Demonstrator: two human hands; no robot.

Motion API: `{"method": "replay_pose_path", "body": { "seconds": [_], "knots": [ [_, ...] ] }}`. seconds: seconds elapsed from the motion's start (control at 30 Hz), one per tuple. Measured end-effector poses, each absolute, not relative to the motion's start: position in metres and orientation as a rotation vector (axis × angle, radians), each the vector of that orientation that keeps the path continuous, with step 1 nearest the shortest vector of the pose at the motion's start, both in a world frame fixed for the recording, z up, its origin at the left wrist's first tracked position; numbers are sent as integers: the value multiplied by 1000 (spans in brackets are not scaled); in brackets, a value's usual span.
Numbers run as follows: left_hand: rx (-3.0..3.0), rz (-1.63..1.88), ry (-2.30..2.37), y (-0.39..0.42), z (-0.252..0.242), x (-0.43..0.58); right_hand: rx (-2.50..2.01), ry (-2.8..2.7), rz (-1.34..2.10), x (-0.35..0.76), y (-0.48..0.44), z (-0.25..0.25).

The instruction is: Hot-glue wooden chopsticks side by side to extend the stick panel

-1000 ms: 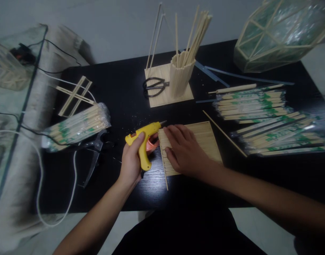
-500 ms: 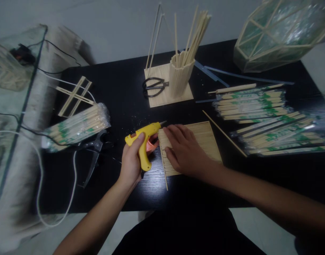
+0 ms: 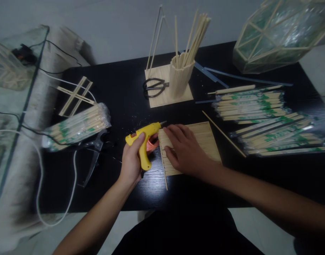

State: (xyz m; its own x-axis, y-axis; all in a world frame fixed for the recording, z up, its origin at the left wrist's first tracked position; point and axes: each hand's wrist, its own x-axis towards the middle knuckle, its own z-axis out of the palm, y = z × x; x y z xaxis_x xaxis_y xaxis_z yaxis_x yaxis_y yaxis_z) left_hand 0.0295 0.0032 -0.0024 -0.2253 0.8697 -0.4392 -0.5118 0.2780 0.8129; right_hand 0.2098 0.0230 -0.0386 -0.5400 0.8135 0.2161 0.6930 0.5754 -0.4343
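Note:
My left hand [image 3: 132, 161] is closed round the handle of a yellow glue gun [image 3: 144, 138], whose tip points right at the top left corner of a flat mat of bamboo sticks [image 3: 205, 138]. My right hand [image 3: 185, 150] lies flat on the mat's left half, fingers stretched out and pressing it down on the black table [image 3: 125, 102]. One longer loose stick [image 3: 164, 170] lies along the mat's left edge, jutting out toward me.
Black scissors [image 3: 153, 86] and a stick-built cup full of sticks [image 3: 180, 76] stand on a square wooden base. Wrapped chopstick packs lie right [image 3: 260, 106] and left [image 3: 77, 124]. Black pliers [image 3: 92, 156], a cross frame [image 3: 74, 95], a faceted lantern [image 3: 276, 32] and cables surround them.

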Motion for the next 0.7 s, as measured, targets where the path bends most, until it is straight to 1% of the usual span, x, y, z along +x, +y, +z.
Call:
{"method": "replay_pose_path", "body": {
  "seconds": [0.7],
  "knots": [
    [414, 1334, 1232, 3, -3, 28, -1208, -2426, 404, 210, 22, -39]
  ]
}}
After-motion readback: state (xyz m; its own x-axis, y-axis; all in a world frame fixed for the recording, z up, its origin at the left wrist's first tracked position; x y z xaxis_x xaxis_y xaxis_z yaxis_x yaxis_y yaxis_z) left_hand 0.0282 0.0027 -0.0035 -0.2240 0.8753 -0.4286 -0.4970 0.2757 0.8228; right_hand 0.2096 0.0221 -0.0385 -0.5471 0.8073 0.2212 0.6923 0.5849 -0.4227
